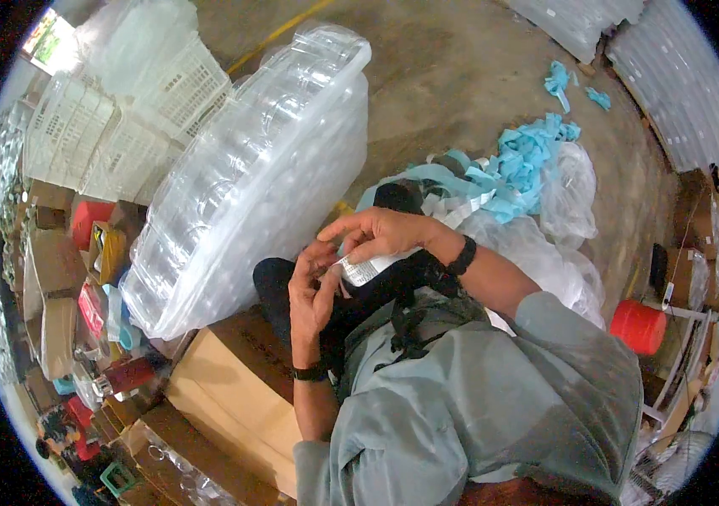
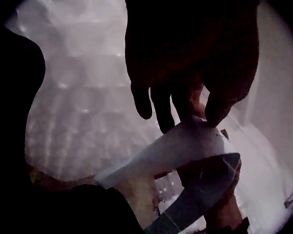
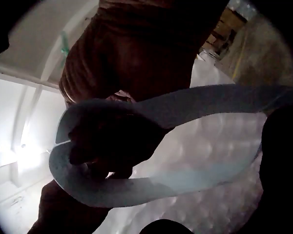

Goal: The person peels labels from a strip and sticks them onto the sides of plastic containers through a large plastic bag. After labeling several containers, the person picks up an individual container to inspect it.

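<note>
A long, narrow strip of white labels (image 1: 361, 270) with small print crosses the space between both hands, over the dark-clothed lap. My left hand (image 1: 310, 295) pinches one part of it between thumb and fingertips, and the left wrist view shows the pale strip (image 2: 173, 146) running down from that grip. Just above and to the right, my right hand (image 1: 389, 232) has its fingers bent over the same strip. The right wrist view shows the strip (image 3: 200, 105) bending in a loop around the fingers. Both wrist views are dark, so finger detail is mostly hidden.
A large plastic-wrapped bundle of clear round containers (image 1: 267, 177) leans beside the knees. Cardboard (image 1: 224, 396) lies below it. Crumpled blue strips (image 1: 528, 160) and clear plastic film (image 1: 575, 194) cover floor to the right, near a red bucket-like container (image 1: 638, 327). White crates (image 1: 161, 97) stand behind.
</note>
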Demonstrator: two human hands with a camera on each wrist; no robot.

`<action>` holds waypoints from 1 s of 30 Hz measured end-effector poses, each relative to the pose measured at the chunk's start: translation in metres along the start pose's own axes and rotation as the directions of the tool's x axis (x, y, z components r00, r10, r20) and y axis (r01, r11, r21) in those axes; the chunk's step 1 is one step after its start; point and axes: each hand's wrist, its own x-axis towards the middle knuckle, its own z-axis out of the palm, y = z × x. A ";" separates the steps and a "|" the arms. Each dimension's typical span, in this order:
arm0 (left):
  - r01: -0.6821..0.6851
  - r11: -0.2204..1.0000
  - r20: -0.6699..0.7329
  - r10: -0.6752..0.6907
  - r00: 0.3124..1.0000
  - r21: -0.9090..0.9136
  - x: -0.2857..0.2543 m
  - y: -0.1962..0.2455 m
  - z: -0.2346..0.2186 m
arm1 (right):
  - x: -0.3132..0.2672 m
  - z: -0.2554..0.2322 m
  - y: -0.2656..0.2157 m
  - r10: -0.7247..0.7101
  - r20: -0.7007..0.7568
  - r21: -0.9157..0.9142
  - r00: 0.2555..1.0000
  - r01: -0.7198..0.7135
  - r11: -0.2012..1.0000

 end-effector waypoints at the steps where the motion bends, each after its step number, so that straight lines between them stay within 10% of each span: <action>1: 0.011 0.998 0.049 -0.014 0.999 0.068 -0.001 -0.002 -0.005 | 0.000 0.001 0.003 0.008 -0.005 -0.038 1.000 -0.009 0.999; 12: 0.061 0.997 -0.024 -0.062 0.998 -0.050 -0.014 -0.025 -0.035 | -0.003 0.002 0.026 0.060 0.006 -0.030 0.998 -0.060 0.998; 18: -0.026 0.957 -0.225 0.095 0.970 0.290 -0.017 -0.035 -0.026 | 0.003 0.008 0.040 0.044 -0.093 0.052 0.995 -0.039 0.998; 20: -0.087 0.891 -0.238 0.212 0.948 0.446 -0.020 -0.018 -0.014 | 0.009 0.008 0.040 -0.037 -0.147 -0.263 0.988 -0.003 0.965; 27: 0.229 0.837 -0.210 -0.140 0.968 0.497 -0.028 -0.010 0.007 | 0.022 0.029 0.057 -0.077 -0.073 -0.217 0.994 0.059 0.974; 30: 0.129 0.903 -0.201 -0.048 0.978 0.410 -0.034 -0.027 0.000 | 0.021 0.030 0.060 -0.077 -0.057 -0.171 0.995 0.067 0.983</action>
